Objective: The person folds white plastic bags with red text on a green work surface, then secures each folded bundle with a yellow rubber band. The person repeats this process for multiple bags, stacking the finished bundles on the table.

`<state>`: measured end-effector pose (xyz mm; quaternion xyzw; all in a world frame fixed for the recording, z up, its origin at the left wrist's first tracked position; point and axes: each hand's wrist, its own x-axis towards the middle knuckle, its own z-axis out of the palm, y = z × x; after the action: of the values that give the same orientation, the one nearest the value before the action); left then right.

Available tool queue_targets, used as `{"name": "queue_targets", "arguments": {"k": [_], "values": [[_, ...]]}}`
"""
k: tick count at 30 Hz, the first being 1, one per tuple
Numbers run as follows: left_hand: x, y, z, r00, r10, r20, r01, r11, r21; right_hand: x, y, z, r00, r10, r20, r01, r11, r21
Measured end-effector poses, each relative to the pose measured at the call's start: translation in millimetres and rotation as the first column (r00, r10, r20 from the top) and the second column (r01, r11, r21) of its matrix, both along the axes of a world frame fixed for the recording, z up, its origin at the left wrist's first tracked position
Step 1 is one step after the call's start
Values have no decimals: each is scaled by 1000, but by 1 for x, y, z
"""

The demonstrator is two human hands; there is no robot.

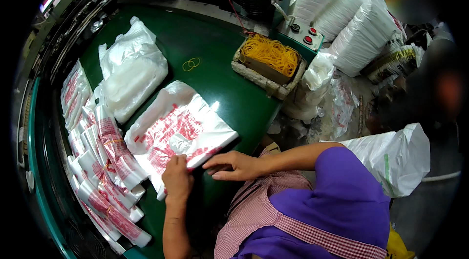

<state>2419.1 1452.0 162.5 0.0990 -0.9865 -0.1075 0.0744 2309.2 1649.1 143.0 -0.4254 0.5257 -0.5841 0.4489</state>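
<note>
A flat stack of white plastic bags with red print (pixel 195 127) lies before me on the green table. My left hand (pixel 177 178) is closed at the stack's near edge, its fingers pinching the plastic there. Just right of it, my right hand (pixel 234 165) hovers by the stack's near right edge, fingers loosely stretched and holding nothing visible. Many rolled or folded bags with red print (pixel 112 146) are piled at the left. Beyond the stack sits a bundle of plain white plastic bags (pixel 132 75).
Two or so yellow rubber bands (pixel 191 64) lie on the green table (pixel 210 80). A worn box of yellow rubber bands (pixel 268 56) stands at its far right, beside a control box with buttons (pixel 305 35). Full white sacks (pixel 361 29) stand on the floor beyond.
</note>
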Motion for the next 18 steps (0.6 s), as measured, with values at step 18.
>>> {"name": "queue_targets", "arguments": {"k": [18], "values": [[48,-28,36,924,-346,166,355,935,-28,-90,-32,5,156,185,-970,-449,888,97]]}}
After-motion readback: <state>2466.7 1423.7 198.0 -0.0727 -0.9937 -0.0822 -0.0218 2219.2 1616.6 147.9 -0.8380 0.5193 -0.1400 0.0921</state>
